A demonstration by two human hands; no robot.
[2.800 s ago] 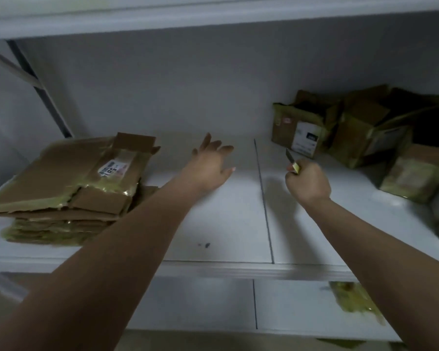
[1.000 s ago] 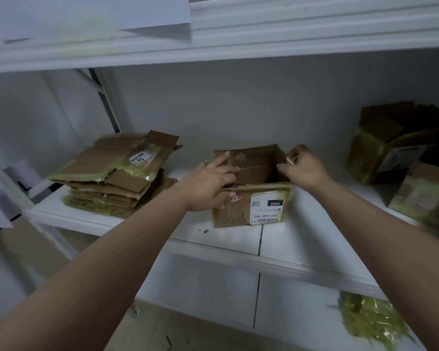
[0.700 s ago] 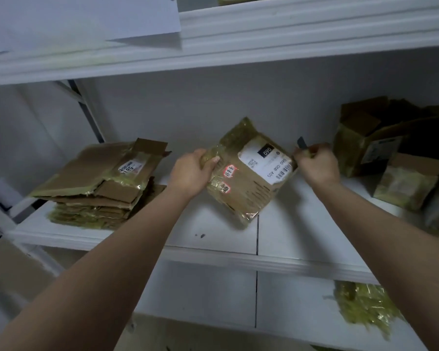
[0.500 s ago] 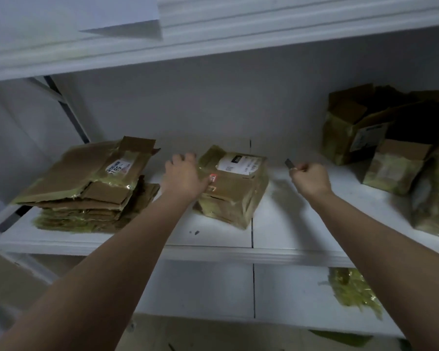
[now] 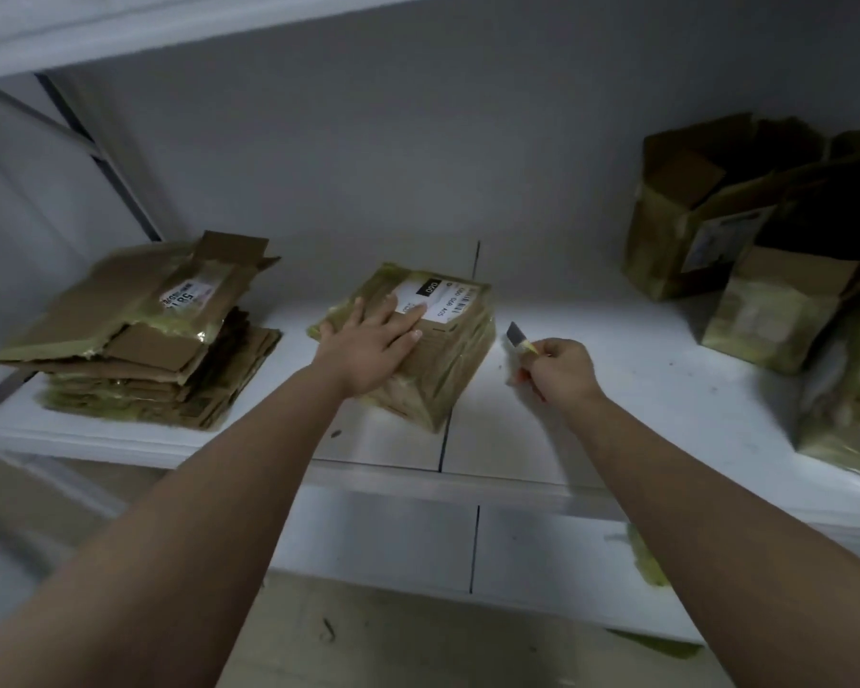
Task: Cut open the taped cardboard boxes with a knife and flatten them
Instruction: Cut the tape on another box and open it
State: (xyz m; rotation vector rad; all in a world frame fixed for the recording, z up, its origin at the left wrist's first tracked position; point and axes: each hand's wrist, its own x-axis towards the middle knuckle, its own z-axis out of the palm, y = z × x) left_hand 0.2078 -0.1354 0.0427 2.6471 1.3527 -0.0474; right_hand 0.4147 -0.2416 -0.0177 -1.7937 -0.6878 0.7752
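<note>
- Taped cardboard box (image 5: 438, 350) sits at frame centre on the white shelf (image 5: 592, 429), label side up, straddling the seam between two shelf panels.
- Left hand (image 5: 373, 340) lies flat on the box top, fingers straight and spread, fingertips on the white shipping label (image 5: 440, 300).
- Right hand (image 5: 559, 369) is just right of the box, not touching it, fingers curled around a knife (image 5: 520, 337); short dark blade points up-left toward the box, clear of it.
- Stack of flattened boxes (image 5: 140, 335) at left of frame, on the same shelf, near the box but apart from it.
- Cluster of opened, unflattened boxes (image 5: 765, 250) at right of frame, flaps up, well apart from the hands; rightmost ones cut off by the frame edge.
- Shelf area between box and right-hand cluster holds only small dark specks.
- Yellowish tape scrap (image 5: 646, 558) on the lower shelf, lower right, partly hidden behind the right forearm.
- Upper shelf board crosses the top of the frame.
</note>
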